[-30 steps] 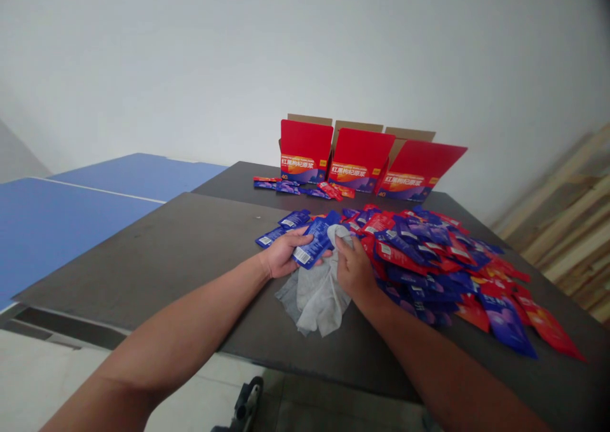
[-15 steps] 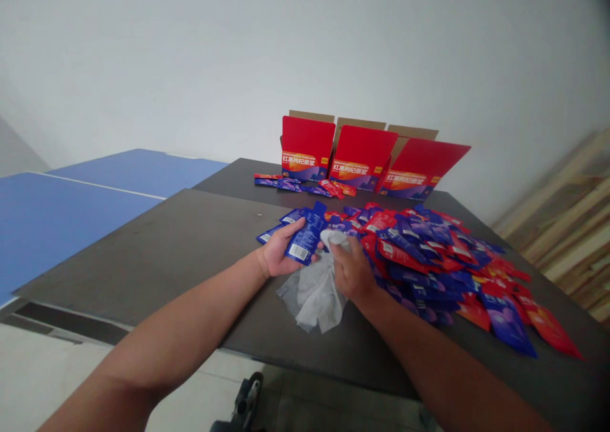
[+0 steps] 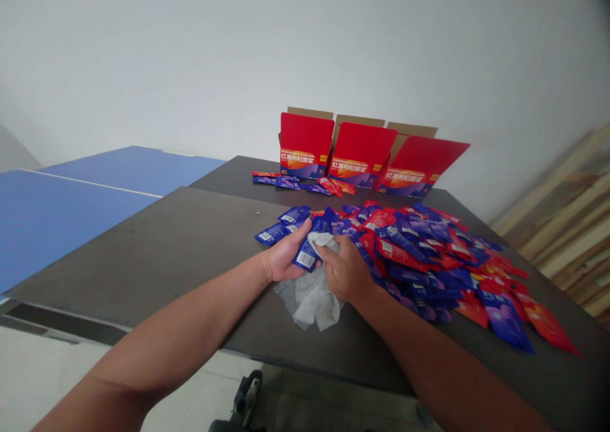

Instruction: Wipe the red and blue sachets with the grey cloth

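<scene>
My left hand (image 3: 288, 255) is closed around a blue sachet (image 3: 305, 258), its barcode end facing up toward me. In my right hand (image 3: 349, 270) is a crumpled whitish cloth (image 3: 316, 298), which hangs down over the dark tabletop. The cloth's upper part lies against the sachet's face and hides part of it. Just beyond my left hand, several blue sachets (image 3: 271, 234) lie flat on the table. To the right of my right hand spreads a large heap of red and blue sachets (image 3: 424, 248).
Three red boxes (image 3: 307, 143) with raised flaps stand in a row at the back. Some sachets (image 3: 328, 187) lie before them. A blue table-tennis table (image 3: 86, 209) adjoins the dark table (image 3: 157, 254) on the left. Wooden boards (image 3: 567, 222) lean at the right wall.
My right hand has brought the cloth leftward onto the sachet, covering part of its face. The sachet in my left hand sits slightly lower and further right.
</scene>
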`<action>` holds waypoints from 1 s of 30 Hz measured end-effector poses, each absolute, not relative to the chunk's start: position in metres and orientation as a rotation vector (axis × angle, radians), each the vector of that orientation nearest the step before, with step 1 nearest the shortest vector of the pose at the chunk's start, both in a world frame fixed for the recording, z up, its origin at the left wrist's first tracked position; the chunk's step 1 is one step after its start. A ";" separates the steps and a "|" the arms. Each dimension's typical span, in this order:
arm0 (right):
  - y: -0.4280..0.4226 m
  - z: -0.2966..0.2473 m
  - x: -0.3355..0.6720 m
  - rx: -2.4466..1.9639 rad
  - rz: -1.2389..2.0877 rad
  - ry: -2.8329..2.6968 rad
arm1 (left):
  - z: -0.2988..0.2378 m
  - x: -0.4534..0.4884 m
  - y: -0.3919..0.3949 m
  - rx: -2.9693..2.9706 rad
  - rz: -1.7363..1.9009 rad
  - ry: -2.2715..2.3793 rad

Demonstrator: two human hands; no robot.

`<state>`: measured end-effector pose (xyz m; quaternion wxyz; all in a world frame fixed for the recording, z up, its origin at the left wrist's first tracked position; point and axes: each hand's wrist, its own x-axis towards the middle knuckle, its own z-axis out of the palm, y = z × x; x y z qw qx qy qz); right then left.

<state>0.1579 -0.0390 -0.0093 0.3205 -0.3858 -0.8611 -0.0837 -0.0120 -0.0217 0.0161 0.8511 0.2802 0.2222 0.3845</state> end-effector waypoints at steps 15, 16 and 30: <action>-0.028 -0.014 0.161 -1.227 -0.174 -1.990 | 0.020 -0.021 -0.020 0.632 0.749 0.406; -0.029 -0.013 0.160 -1.178 -0.192 -2.020 | 0.021 -0.021 -0.019 0.610 0.763 0.396; -0.047 -0.012 0.150 -0.801 -0.317 -2.308 | 0.019 -0.010 -0.020 0.486 0.845 0.521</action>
